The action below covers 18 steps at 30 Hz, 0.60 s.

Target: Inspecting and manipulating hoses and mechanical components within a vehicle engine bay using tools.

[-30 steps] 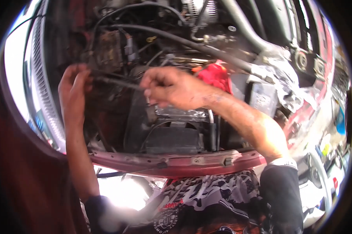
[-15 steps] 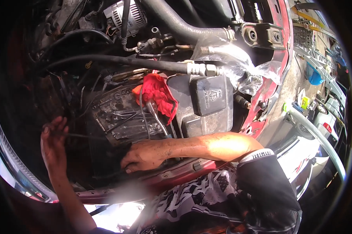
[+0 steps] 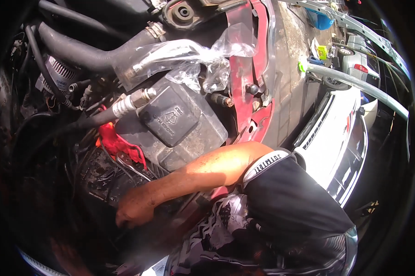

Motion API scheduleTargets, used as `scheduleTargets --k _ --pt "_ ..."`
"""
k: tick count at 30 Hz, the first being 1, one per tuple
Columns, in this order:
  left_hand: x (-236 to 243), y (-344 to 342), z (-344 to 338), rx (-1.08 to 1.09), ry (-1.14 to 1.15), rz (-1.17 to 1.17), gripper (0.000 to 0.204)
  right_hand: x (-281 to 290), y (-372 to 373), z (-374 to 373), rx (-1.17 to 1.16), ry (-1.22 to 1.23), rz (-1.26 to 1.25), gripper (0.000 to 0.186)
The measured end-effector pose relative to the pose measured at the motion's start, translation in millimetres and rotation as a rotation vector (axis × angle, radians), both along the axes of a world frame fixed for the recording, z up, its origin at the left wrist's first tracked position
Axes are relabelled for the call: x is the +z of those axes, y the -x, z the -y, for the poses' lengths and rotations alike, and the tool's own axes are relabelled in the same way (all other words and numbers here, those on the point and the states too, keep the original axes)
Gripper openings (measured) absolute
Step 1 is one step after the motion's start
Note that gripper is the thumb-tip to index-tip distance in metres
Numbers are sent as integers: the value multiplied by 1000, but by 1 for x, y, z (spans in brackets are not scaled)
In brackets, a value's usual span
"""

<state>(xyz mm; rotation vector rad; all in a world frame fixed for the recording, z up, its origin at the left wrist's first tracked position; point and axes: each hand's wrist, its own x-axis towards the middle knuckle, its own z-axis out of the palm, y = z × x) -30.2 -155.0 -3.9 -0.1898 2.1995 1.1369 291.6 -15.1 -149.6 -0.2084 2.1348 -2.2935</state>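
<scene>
My right hand [image 3: 134, 209] is low in the engine bay, left of centre, with fingers curled down into shadow; what it holds, if anything, is hidden. My left arm [image 3: 67, 255] shows dimly at the lower left, its fingers lost in darkness. Just above the right hand are the dark battery top [image 3: 97, 184] with metal tools on it and a red cloth [image 3: 127, 149]. To their right sits a grey reservoir [image 3: 207, 131] with a black lid [image 3: 168, 119]. A hose with a metal fitting [image 3: 129, 105] crosses above the cloth.
Crumpled clear plastic [image 3: 216, 73] lies over hoses beside the red car body edge [image 3: 258, 129]. An alternator [image 3: 55, 73] is at upper left. Outside are a long pale tube [image 3: 354, 85], a ladder [image 3: 368, 32], a blue bucket [image 3: 320, 18] and a white car [image 3: 322, 152].
The view has swung rightward, showing more of the reservoir and yard. My right hand, earlier raised at a dark line, is lower in the bay; my left hand has dropped into the lower-left shadow.
</scene>
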Motion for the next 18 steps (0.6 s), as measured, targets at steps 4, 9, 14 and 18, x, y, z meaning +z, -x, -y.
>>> scheduleTargets --k 4,9,14,18 --pt "1 3 53 -926 0 -477 50 8 16 3 50 -79 7 31" --pt "11 23 97 -435 -423 410 75 42 69 34 214 -347 -145 28" --pt "13 -6 109 -693 -10 -584 47 55 126 57 100 -329 -222 26" --pt "25 -25 61 -300 73 -222 44 82 157 24 -22 -210 -260 25"
